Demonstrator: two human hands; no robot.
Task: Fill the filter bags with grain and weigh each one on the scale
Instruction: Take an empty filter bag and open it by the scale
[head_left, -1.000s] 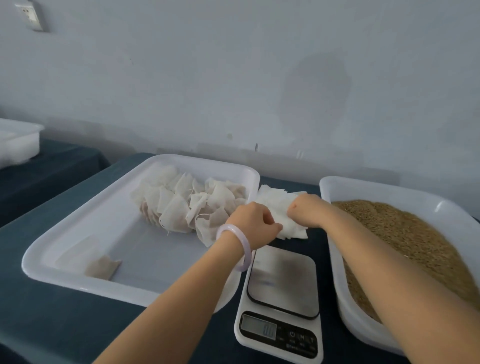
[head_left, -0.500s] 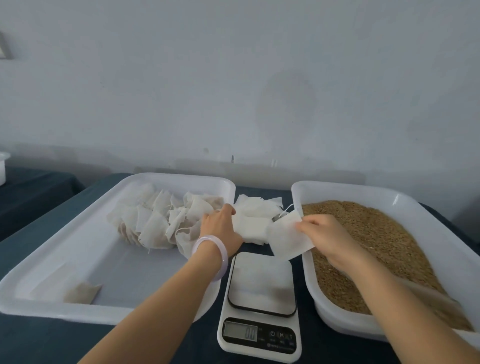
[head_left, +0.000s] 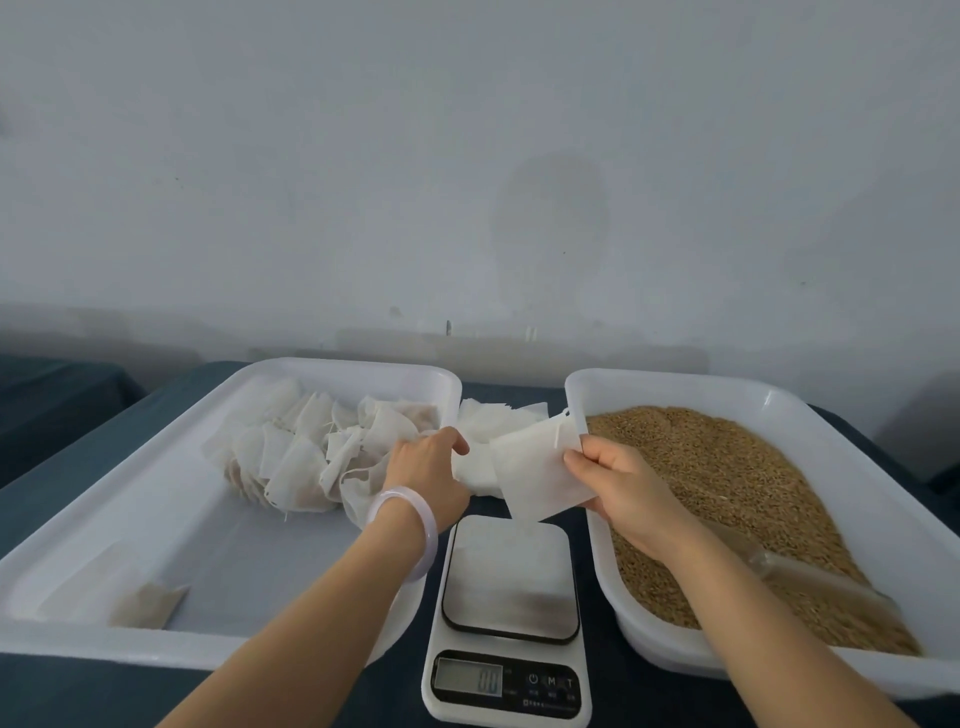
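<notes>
The step in hand is to take one empty bag and prepare it for filling. The right hand (head_left: 618, 488) pinches a flat, empty filter bag (head_left: 535, 473) by its right edge between thumb and fingers, and holds it in the air, above the far end of the scale (head_left: 509, 582) and just beside the rim of the grain tray (head_left: 675, 384). The left hand (head_left: 428, 473) lies on the stack of empty bags (head_left: 488, 421), which sits on the bench (head_left: 62, 696) between the two trays. Its fingers curl onto the stack and appear to hold it in place.

The grain (head_left: 727, 483) fills the right tray, and a clear scoop (head_left: 815, 577) lies in it near the front. The left tray (head_left: 156, 493) carries a pile of filled bags (head_left: 301, 452), so I judge that the task is already well along. The platform of the scale is bare, and its display is too blurred to read.

The next move, I think, needs both hands. The left hand should let go of the stack and open the mouth of the bag, while the right hand reaches for the scoop. The bag is thin and limp, so its mouth must be held wide open or the grain will spill on the bench.
</notes>
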